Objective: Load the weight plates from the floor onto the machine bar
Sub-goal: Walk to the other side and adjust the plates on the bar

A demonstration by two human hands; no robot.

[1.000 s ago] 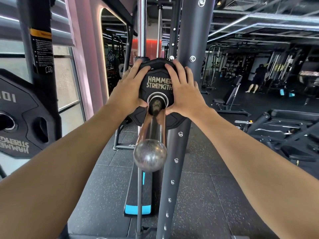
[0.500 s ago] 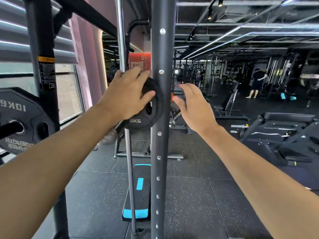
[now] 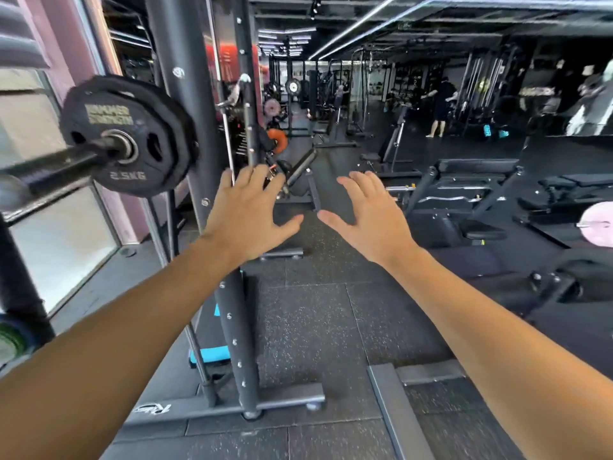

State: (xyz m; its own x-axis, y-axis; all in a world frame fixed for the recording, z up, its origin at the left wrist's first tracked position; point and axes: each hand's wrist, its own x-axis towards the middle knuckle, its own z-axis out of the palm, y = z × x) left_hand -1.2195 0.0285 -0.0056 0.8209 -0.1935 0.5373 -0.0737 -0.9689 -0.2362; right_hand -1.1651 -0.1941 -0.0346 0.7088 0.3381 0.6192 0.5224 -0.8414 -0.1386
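Upper left of the frame: a black 2.5 kg weight plate, lettered Hammer Strength, sits threaded on the machine bar, well in along the sleeve, close against the dark machine upright. Bar end runs out toward the left edge, blurred.

Centre of the frame: both hands raised, palms away, clear of the plate. Left hand has its fingers spread and relaxed, holding nothing; fingertips overlap the upright in the picture, contact not certain. Right hand likewise slack, fingers splayed, thumb pointing toward the left thumb, nothing in it. The two hands are near each other but apart.

Lower frame: speckled rubber floor, machine base foot, a blue-ended strip beside the upright. No loose plate shows on the floor in this view. A pale pink plate sits at the right edge, on some other bar, it seems. People stand far back, upper right.

Judgement: this plate looks seated and let go, so the step in hand is the release and turn away. Next move likely calls for finding another plate down on the floor, bending to it, gripping its rim with both hands, then lining the bore up with the bar end before sliding it against the one already on.
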